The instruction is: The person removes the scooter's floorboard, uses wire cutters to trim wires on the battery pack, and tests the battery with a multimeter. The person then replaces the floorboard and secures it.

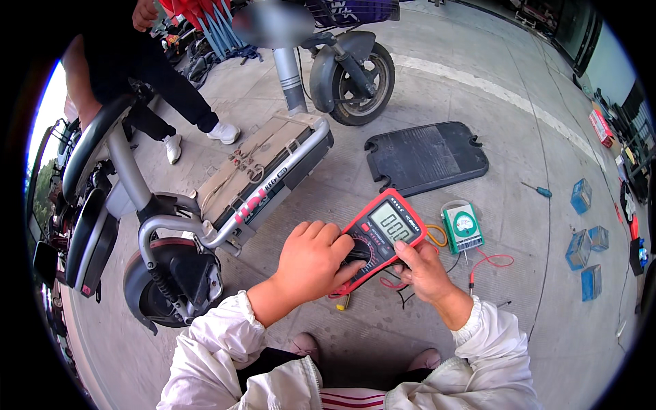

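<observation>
A red multimeter [389, 222] with a lit digital display is tilted in front of me. My right hand [427, 273] grips its right edge, thumb on the front and the other fingers behind. On its left side, my left hand [307, 263] has thumb and fingers closed about the black dial [353, 254], which they partly cover. Loose test leads hang beneath the meter. Just beyond my right hand, a small green and white analog meter [465, 227] rests on the ground with a red lead [492, 261] beside it.
An electric scooter [273, 184] stands at the left, its footboard open over loose wires [247, 160]. Its black cover panel [429, 157] lies on the pavement. Further right are a screwdriver [540, 190] and several blue blocks [579, 247]. Another person [164, 89] stands behind the scooter.
</observation>
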`<state>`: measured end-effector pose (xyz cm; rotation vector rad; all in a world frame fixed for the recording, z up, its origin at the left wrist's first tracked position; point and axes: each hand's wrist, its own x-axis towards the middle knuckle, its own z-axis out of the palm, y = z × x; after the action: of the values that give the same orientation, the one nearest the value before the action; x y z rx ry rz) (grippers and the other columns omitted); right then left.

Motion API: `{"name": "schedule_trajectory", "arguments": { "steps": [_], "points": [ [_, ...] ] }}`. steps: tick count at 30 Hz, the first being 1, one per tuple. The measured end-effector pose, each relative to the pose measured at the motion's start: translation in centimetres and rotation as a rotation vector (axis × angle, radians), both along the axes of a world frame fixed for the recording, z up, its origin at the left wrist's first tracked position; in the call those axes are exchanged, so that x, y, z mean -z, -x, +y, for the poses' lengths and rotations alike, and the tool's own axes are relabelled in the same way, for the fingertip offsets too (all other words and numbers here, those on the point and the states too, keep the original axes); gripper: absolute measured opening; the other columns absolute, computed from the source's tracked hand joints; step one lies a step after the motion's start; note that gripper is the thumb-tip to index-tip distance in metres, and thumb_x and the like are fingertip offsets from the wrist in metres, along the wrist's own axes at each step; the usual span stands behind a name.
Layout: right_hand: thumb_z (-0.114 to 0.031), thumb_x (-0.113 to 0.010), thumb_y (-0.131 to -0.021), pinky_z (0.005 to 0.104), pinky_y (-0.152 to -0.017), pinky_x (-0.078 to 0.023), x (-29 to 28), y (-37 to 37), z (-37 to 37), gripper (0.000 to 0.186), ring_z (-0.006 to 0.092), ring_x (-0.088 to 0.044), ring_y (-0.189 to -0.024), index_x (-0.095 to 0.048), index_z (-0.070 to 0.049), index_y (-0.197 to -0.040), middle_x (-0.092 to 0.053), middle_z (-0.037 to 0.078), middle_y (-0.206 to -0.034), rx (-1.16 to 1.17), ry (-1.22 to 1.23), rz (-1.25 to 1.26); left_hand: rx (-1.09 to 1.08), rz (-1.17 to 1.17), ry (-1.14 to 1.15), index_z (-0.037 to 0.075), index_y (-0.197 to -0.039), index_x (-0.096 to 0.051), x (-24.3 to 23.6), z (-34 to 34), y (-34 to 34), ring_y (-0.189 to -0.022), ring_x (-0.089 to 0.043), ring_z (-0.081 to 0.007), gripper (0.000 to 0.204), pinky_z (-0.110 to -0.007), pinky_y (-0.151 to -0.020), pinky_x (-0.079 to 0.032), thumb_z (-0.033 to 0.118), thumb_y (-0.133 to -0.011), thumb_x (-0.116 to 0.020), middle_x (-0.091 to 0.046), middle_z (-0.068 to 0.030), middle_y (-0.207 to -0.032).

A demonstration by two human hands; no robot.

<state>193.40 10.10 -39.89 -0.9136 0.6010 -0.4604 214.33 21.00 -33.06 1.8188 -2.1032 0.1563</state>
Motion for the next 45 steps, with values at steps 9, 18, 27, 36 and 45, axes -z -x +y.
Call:
{"name": "schedule_trajectory", "arguments": {
  "steps": [9,18,27,36,45],
  "points": [
    [-0.028,-0.066,-0.099,0.0195,-0.060,-0.041,0.3,0.0,0.3,0.028,0.0033,-0.048,-0.074,-0.059,-0.008,-0.118,-0.060,-0.004,-0.096,-0.015,0.006,-0.018,0.042,-0.014,-0.030,0.009,-0.085,-0.061,1.1,0.2,0.2,-0.069,-0.066,-0.0247,0.033,-0.037,-0.055,-0.053,0.037,-0.080,-0.079,-0.063,-0.0064,-0.082],
    [-0.028,-0.066,-0.099,0.0180,-0.055,-0.037,0.6,0.2,0.6,0.028,0.0029,-0.047,-0.071,-0.059,-0.010,-0.119,-0.059,-0.004,-0.095,0.024,-0.024,0.004,0.071,0.053,0.068,0.006,-0.087,-0.064,2.6,0.2,0.6,-0.074,-0.064,-0.0255,0.032,-0.037,-0.059,-0.054,0.027,-0.076,-0.084,-0.062,-0.0088,-0.085],
    [-0.027,-0.065,-0.099,0.0175,-0.049,-0.032,0.5,0.3,1.2,0.026,0.0011,-0.043,-0.066,-0.058,-0.011,-0.118,-0.054,-0.006,-0.088,0.090,-0.057,0.005,0.022,0.101,0.080,0.005,-0.089,-0.064,3.5,-0.1,1.7,-0.074,-0.065,-0.0289,0.028,-0.041,-0.061,-0.055,0.024,-0.080,-0.082,-0.061,-0.0104,-0.083],
    [-0.025,-0.064,-0.098,0.0182,-0.045,-0.030,1.1,0.0,1.5,0.020,0.0017,-0.041,-0.057,-0.058,-0.009,-0.109,-0.058,-0.004,-0.089,0.149,-0.063,-0.004,-0.087,0.162,0.088,0.004,-0.088,-0.064,3.7,-0.1,2.9,-0.069,-0.064,-0.0326,0.025,-0.043,-0.059,-0.054,0.021,-0.081,-0.081,-0.061,-0.0119,-0.081],
    [-0.023,-0.064,-0.099,0.0186,-0.046,-0.031,1.4,0.0,1.8,0.021,-0.0010,-0.039,-0.057,-0.057,-0.010,-0.114,-0.052,-0.007,-0.082,0.171,-0.039,-0.018,-0.076,0.200,0.094,0.003,-0.090,-0.065,4.2,-0.2,2.9,-0.067,-0.064,-0.0338,0.023,-0.044,-0.058,-0.053,0.018,-0.082,-0.080,-0.061,-0.0125,-0.080]
  ]
}}
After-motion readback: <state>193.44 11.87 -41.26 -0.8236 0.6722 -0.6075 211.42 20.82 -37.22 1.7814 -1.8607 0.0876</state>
